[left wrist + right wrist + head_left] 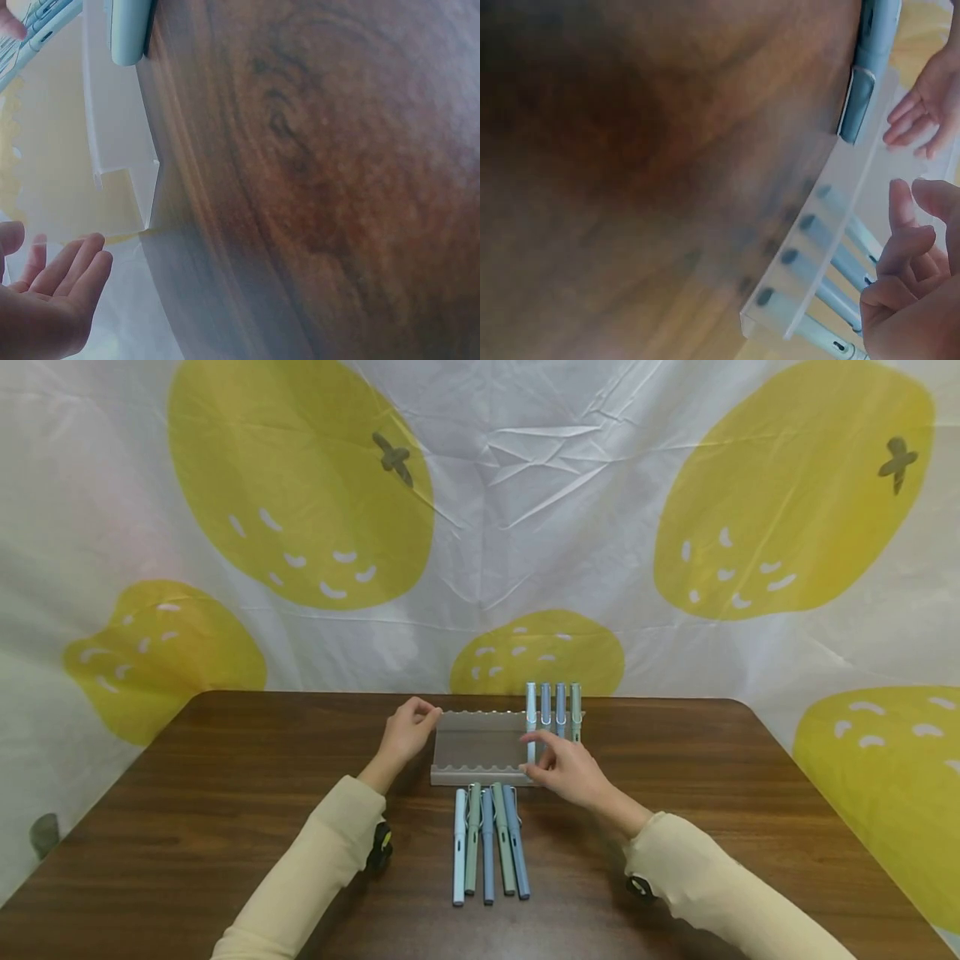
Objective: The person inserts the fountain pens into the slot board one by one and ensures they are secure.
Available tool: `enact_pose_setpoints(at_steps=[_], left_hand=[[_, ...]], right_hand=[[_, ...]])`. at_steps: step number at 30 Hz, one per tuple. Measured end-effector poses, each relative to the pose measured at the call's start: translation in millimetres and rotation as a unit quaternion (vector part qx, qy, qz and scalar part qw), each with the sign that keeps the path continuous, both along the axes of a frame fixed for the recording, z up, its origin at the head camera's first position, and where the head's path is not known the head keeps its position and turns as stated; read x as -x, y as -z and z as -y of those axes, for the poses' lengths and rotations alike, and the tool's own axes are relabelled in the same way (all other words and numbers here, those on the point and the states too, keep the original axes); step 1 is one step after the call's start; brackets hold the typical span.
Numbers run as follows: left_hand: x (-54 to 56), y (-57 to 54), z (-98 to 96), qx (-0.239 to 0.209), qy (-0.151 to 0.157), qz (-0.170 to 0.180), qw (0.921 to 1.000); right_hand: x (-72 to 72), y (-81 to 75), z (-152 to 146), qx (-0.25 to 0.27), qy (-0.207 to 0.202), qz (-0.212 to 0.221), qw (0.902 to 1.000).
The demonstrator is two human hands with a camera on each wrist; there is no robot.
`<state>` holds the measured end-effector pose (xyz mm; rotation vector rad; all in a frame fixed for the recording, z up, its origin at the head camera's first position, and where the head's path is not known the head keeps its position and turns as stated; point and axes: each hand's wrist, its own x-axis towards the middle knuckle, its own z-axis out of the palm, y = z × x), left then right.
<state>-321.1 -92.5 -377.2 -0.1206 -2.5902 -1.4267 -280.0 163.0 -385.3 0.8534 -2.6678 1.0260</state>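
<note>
A clear, notched pen rack (480,774) stands near the table's far edge. Several capped pens stand in its right part: a light blue pen (531,697) leftmost, blue ones beside it, and a green pen (576,697) at the right end. My right hand (566,768) is just in front of the light blue pen, thumb and index finger apart with nothing between them. At the rack's back left corner is my left hand (407,729), fingertips right at the edge. In the left wrist view, the left hand's fingers (71,274) extend loosely beside the rack's end.
In front of the rack several more pens lie side by side on the brown wooden table (300,735): a light blue pen (459,852), green pens and blue pens. A white cloth (510,560) with yellow fruit prints hangs behind the table.
</note>
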Motion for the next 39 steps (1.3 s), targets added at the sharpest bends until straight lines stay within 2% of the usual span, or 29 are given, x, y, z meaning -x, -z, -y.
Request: enact_pose_setpoints(at_steps=[4,8,17,27,33,39], left_hand=[[0.2,0.3,0.3,0.000,0.002,0.000,1.0000],[-0.3,-0.3,0.5,0.000,0.004,0.001,1.0000],[-1.2,-0.5,0.4,-0.004,0.006,0.006,1.0000],[0.0,0.4,0.2,-0.010,0.004,0.006,0.9999],[-0.7,-0.4,0.3,-0.013,0.005,0.007,0.9999],[-1.0,-0.1,0.7,-0.016,0.006,0.011,0.9998]], right_hand=[[-4.4,2.4,-0.1,-0.004,-0.020,0.041,0.9989],[-7.3,4.0,1.3,-0.017,-0.029,0.062,0.9975],[-10.9,7.2,8.8,-0.059,-0.033,0.070,0.9953],[-16.5,9.4,15.0,-0.121,0.000,0.067,0.9904],[-18.9,10.0,15.9,-0.136,-0.004,0.051,0.9894],[-17.9,10.4,13.8,-0.141,-0.004,0.054,0.9886]])
